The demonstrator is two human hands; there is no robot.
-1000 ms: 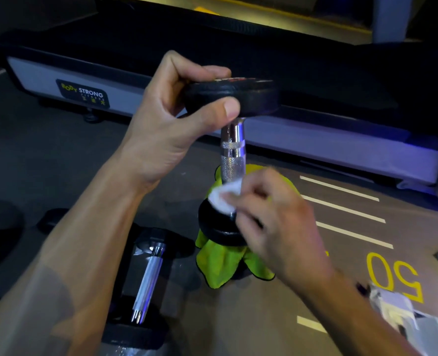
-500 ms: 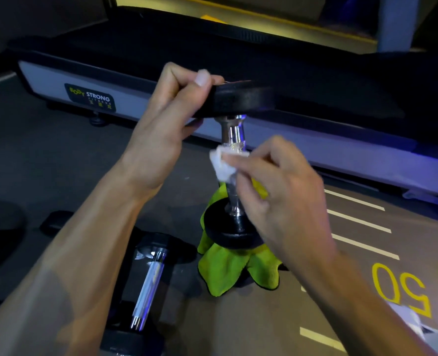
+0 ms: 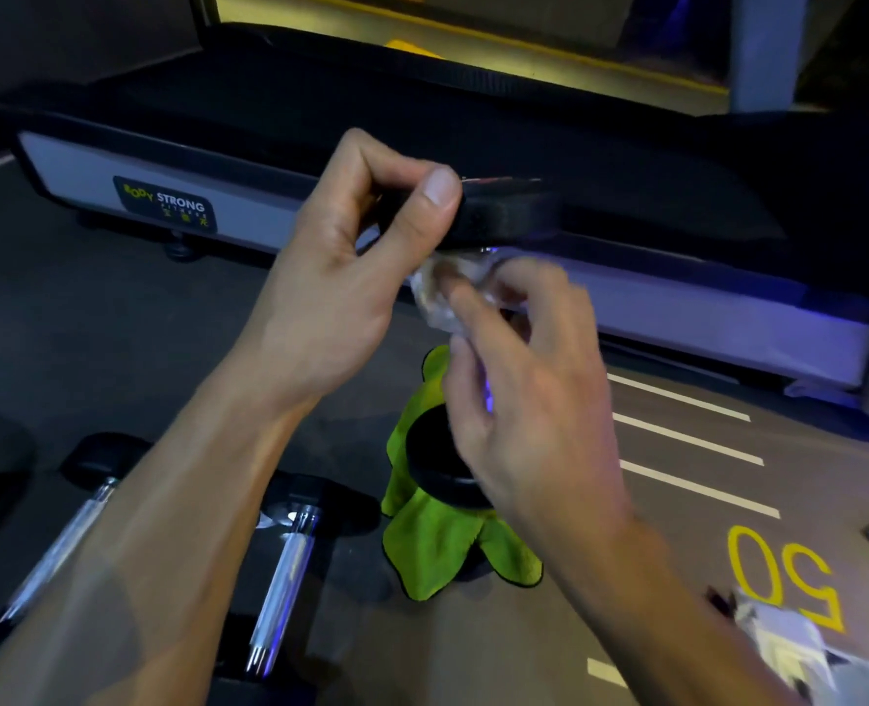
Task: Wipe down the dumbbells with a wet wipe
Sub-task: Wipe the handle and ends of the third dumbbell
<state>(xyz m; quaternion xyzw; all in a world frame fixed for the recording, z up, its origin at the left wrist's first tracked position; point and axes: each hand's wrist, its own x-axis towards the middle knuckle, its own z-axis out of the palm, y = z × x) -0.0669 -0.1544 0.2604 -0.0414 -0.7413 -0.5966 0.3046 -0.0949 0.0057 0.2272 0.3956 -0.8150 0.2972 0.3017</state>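
Observation:
A black dumbbell [image 3: 504, 216] stands upright on a green cloth [image 3: 437, 542]. My left hand [image 3: 341, 277] pinches its top head by the rim. My right hand [image 3: 524, 379] presses a white wet wipe [image 3: 440, 298] against the top of the chrome handle, just under the top head. The hand and wipe are blurred and hide most of the handle. The bottom head [image 3: 437, 466] shows below my right hand.
Two more dumbbells [image 3: 284, 578] [image 3: 65, 542] lie on the floor at lower left. A treadmill deck [image 3: 422, 114] runs across behind. The floor has white lines and a yellow "50" [image 3: 784, 578]. A crumpled white wrapper [image 3: 789, 649] lies at lower right.
My right hand slid the wipe up the handle from the bottom head to just under the top head. My left hand shifted its grip on the top head.

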